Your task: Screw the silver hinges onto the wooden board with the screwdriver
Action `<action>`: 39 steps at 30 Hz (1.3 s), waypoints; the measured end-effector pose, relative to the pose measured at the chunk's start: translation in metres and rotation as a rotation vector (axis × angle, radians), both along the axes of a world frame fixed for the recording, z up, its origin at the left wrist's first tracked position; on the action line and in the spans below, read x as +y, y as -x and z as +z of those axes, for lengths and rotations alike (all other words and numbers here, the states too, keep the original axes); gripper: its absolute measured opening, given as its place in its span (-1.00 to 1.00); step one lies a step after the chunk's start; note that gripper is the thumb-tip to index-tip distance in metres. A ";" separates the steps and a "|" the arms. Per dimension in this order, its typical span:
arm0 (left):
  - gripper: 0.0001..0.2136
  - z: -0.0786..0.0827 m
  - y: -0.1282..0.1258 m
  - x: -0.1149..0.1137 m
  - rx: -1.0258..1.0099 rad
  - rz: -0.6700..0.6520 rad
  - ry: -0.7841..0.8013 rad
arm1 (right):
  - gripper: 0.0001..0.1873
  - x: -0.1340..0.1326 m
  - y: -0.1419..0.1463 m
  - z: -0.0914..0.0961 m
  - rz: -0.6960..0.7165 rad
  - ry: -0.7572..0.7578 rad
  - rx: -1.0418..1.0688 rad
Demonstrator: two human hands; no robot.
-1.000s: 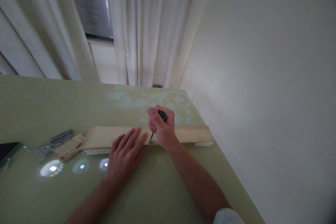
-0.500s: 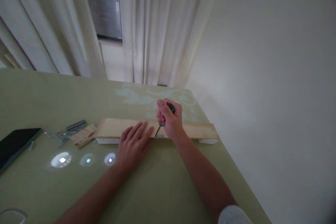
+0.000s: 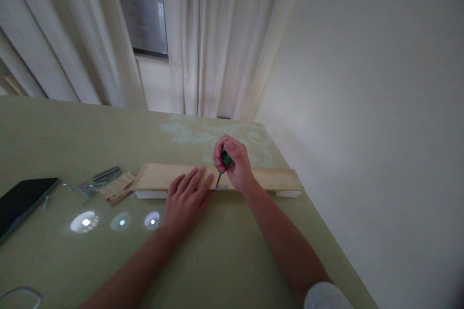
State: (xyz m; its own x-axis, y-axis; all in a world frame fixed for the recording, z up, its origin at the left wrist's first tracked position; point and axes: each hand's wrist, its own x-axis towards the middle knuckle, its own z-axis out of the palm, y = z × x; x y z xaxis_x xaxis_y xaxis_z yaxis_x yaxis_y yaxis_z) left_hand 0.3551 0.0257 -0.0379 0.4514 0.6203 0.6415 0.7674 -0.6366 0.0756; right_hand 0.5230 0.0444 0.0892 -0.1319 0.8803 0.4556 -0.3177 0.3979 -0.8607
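Observation:
A long pale wooden board lies across the table, raised on white blocks at its ends. On its near edge sits a small metal hinge plate with holes. My right hand is wrapped round the green handle of a screwdriver, whose shaft slants down to the left end of the plate. What lies under the tip is too small to make out. My left hand rests flat on the board just left of the tip, fingers spread, its thumb along the near edge.
Left of the board are small wood pieces, metal hinges and several loose screws. A dark phone or tablet lies further left, with a cable at the lower left. The table's right edge runs close to a wall.
My right hand has turned on the screwdriver handle, so more of the green handle shows and the fingers sit differently. The left hand and the board stay in place; the view shifts slightly.

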 end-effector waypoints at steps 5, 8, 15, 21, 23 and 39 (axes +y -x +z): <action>-0.65 -0.002 -0.001 0.001 -0.022 -0.009 -0.030 | -0.63 0.003 -0.008 -0.002 0.056 -0.009 -0.024; -0.66 -0.002 -0.001 0.001 -0.046 -0.006 -0.048 | -0.56 0.003 -0.008 -0.005 0.012 -0.011 -0.050; -0.67 0.000 -0.004 0.000 -0.033 0.009 -0.030 | -0.58 0.000 -0.001 -0.011 -0.115 -0.041 -0.021; -0.66 -0.003 -0.004 0.002 -0.042 0.005 -0.032 | -0.59 -0.005 0.005 -0.017 -0.203 -0.083 0.036; -0.65 -0.004 -0.003 0.003 -0.044 0.000 -0.028 | -0.58 -0.006 0.006 -0.019 -0.236 -0.097 0.063; -0.65 -0.006 -0.005 0.004 -0.069 -0.007 -0.037 | -0.62 -0.009 0.003 -0.015 -0.206 -0.087 0.012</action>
State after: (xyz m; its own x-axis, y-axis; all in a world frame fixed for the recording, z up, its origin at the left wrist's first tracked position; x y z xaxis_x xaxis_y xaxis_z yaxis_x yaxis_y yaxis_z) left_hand 0.3606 0.0296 -0.0441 0.4093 0.5925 0.6938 0.7570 -0.6451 0.1043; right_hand 0.5196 0.0359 0.0745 0.0522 0.8453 0.5317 -0.2322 0.5281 -0.8168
